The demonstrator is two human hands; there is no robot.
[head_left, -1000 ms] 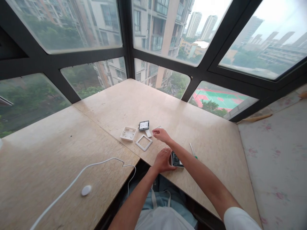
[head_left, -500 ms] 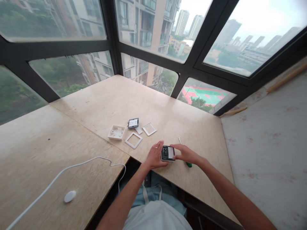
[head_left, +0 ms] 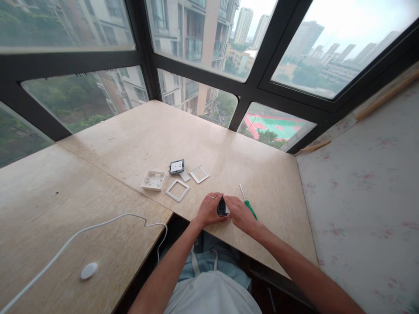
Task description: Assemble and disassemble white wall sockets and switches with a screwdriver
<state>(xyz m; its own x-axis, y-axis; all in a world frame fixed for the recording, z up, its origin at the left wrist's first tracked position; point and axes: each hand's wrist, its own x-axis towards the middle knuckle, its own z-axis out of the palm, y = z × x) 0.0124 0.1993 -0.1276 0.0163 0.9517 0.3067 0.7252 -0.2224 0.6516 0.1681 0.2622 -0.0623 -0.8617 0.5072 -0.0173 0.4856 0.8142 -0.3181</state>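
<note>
Close to the table's front edge, a dark switch module with a white panel (head_left: 221,208) is between my two hands. My left hand (head_left: 209,210) wraps its left side, thumb along the near edge. Over its right side lies my right hand (head_left: 240,211), fingers closed together on the module's top and edge and hiding most of the white part. Just right of that hand rests a screwdriver (head_left: 250,209) with a green handle, its metal shaft pointing away from me.
Left of my hands lie a white mounting box (head_left: 153,186), a grey-edged socket module (head_left: 177,166), a small white strip (head_left: 184,176) and two white square frames (head_left: 177,190). A white cable (head_left: 108,223) and a white disc (head_left: 88,271) are on the left tabletop.
My right hand has moved left and now covers the module's right side. The screwdriver's green handle has come into view. The whole view has shifted slightly.
</note>
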